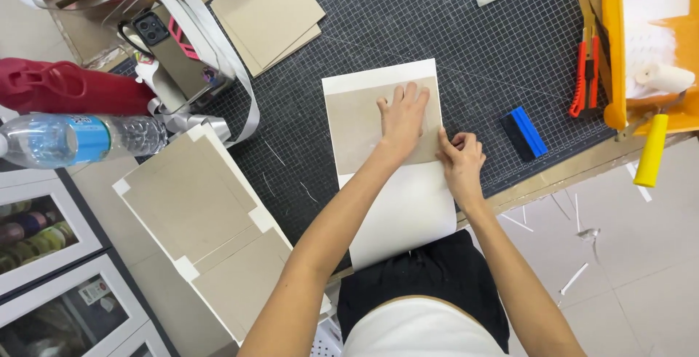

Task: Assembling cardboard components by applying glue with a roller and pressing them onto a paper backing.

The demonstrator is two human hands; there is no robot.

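Both forearms reach up from the frame's bottom edge to one white sheet [408,211] lying on the gridded cutting mat [473,44] of the bench. One grey board [357,127] sits on its upper half. My left hand [403,115] presses flat on the board, fingers spread; my right hand [460,160] pinches the sheet's right edge. Uneven pressure could let the board skew or the paper crease. Nearby: one blue squeegee [526,132], one orange knife [586,73], one water bottle [73,138].

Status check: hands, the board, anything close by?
Left hand flat on grey board. Right hand pinching board's right edge over white sheet. Blue squeegee lies nearby.
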